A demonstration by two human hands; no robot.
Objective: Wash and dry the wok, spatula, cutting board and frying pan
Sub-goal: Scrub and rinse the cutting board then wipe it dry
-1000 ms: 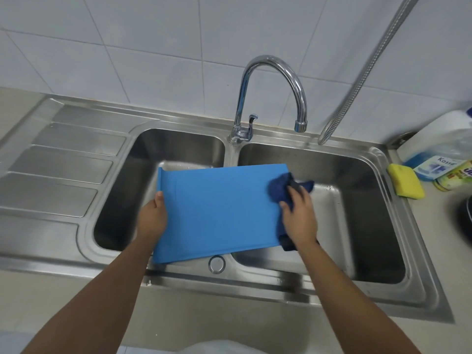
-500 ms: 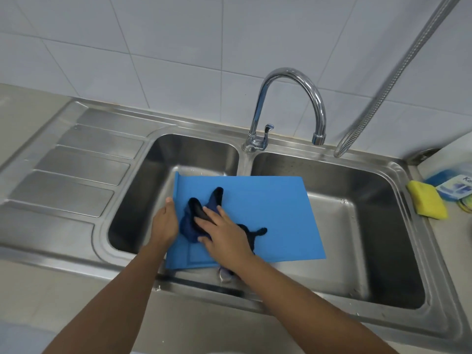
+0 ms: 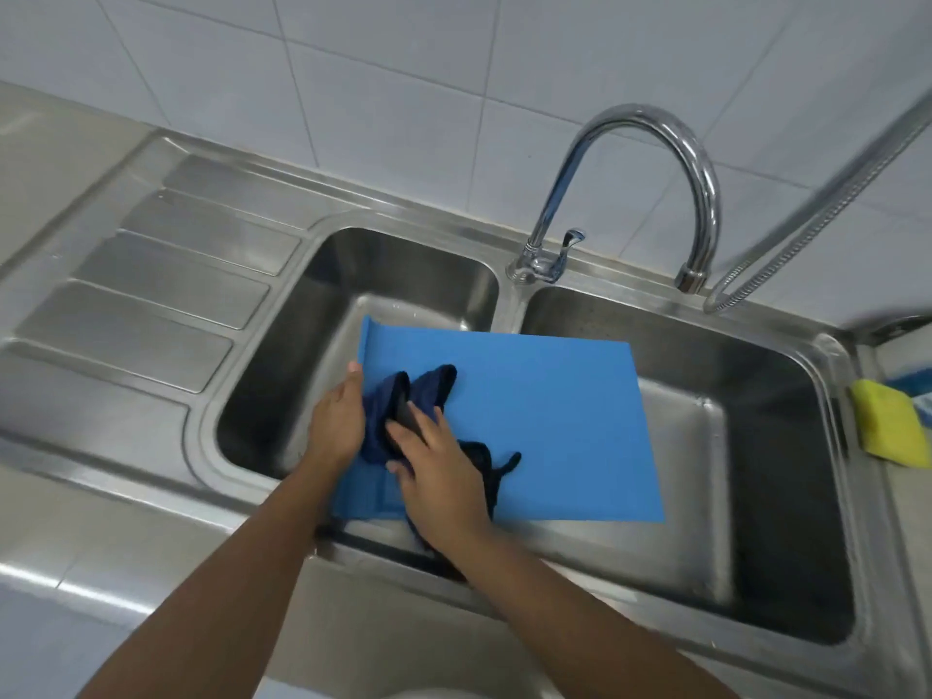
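A blue cutting board (image 3: 544, 421) lies flat across the divider of the steel double sink (image 3: 504, 305). My left hand (image 3: 335, 426) grips the board's left edge, thumb on top. My right hand (image 3: 439, 466) presses a dark blue cloth (image 3: 403, 401) onto the left part of the board, fingers spread over the cloth. Part of the cloth trails out under my right wrist toward the board's near edge. The wok, spatula and frying pan are out of view.
A chrome faucet (image 3: 655, 158) arches over the right basin, with a metal hose (image 3: 807, 214) to its right. A yellow sponge (image 3: 887, 428) sits on the right rim beside a detergent bottle (image 3: 915, 396). The ribbed drainboard (image 3: 151, 285) lies at left.
My right hand swept the cloth from the board's right edge to its left part, close to my left hand. My left hand has kept its hold on the left edge.
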